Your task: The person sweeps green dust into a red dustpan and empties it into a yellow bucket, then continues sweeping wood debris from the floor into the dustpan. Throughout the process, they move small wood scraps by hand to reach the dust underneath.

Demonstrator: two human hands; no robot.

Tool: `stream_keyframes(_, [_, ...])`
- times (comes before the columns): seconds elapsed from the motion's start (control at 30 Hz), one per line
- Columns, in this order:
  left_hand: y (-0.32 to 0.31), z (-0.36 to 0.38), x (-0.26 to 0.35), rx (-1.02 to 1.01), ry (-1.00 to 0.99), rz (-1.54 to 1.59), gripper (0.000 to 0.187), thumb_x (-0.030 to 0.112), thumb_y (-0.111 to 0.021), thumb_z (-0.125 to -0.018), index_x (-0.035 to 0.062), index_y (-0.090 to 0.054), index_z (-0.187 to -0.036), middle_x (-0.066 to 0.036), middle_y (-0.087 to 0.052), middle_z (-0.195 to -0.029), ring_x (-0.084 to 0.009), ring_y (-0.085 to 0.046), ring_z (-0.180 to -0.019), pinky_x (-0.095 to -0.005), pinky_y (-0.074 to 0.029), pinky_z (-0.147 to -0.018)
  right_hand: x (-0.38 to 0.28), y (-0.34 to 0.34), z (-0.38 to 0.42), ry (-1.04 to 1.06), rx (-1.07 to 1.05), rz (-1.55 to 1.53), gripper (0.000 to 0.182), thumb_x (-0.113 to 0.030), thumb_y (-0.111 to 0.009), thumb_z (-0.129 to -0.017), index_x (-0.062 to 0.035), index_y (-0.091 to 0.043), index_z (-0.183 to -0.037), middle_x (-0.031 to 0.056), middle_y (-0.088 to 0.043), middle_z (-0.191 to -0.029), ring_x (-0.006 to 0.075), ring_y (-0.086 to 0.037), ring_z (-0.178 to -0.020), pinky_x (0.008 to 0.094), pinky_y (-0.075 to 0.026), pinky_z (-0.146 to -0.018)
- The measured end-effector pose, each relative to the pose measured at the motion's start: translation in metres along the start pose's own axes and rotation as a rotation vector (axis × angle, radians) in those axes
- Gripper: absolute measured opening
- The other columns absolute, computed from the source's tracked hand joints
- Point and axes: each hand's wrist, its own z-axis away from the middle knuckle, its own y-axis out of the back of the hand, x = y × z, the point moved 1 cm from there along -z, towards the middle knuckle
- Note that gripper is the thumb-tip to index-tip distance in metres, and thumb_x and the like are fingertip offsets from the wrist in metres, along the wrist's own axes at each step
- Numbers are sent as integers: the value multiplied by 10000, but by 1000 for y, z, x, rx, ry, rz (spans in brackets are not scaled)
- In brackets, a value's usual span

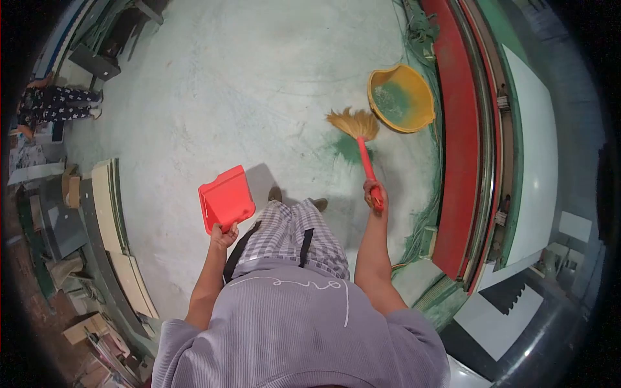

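My left hand (224,235) is closed on the near edge of a red dustpan (228,194), which is held out to the left of my legs. My right hand (375,195) grips the red handle of a broom (364,157) with straw-coloured bristles. Those bristles fan out over the floor beside a patch of green dust (348,149). Just past the broom head, to the right, stands a yellow basin (424,97) with green and greyish powder inside.
A long red machine (456,149) with metal rails runs along the right side, cables at its foot. Pale boards (108,207) lean at the left. Another person (61,103) is at the far left. Green dust also streaks the concrete floor (259,77).
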Motion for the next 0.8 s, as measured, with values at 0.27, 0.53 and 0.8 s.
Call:
stream_keyframes(0.27, [-19,-38,38,-146,25,-53,302,236,-357,-738,27,-445,-937,-131,-544,-762,-245,-561,-618,-330,-431,-594,49,-26,56,-162,-27,-374,230,-8,-436,-737,79,-352,-931,95,-417,-762,138,-465,-572,238,-460,-507])
stream_keyframes(0.53, [-43,-69,73,-125,-2,-44,301,257,-362,-735,24,-450,-904,-142,-544,-730,-230,-551,-575,-321,-441,-556,121,-47,170,51,-25,-74,248,-122,-427,-798,43,-343,-963,53,-392,-714,97,-422,-513,213,-414,-442])
stream_keyframes(0.8, [-75,-46,21,-196,-64,92,311,218,-403,-717,6,-403,-945,-184,-554,-807,-276,-575,-656,-343,-452,-610,47,-80,223,412,1043,2023,274,-162,-459,-751,-54,-403,-996,54,-449,-555,143,-448,-427,272,-418,-385])
